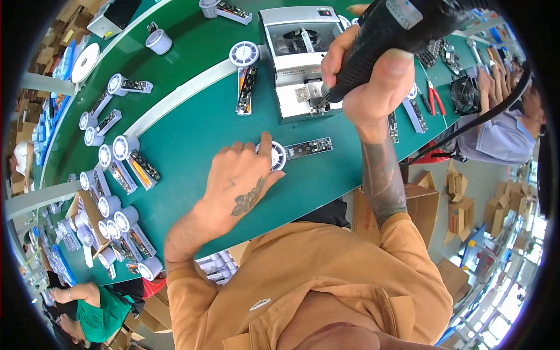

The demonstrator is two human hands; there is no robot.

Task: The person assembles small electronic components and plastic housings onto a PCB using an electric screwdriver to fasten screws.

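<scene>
My right hand (382, 87) is wrapped round a black electric screwdriver (373, 44), held tilted. Its lower end reaches the front tray of a grey, box-shaped screw feeder (297, 76); the tip itself is hard to make out. On the green bench, my left hand (233, 181) lies palm down at a white round-headed device (277, 156), index finger and thumb about its round head. A narrow arm with an exposed circuit board (312, 148) extends from that head to the right. The fingers hide part of the head.
Another such device (245, 76) lies beside the feeder, and several more crowd the left. A green conveyor (192, 35) runs behind a pale rail. Red-handled pliers (433, 99) and a black fan (465, 95) lie right. A black cable (484, 119) hangs there. Co-workers sit on both sides.
</scene>
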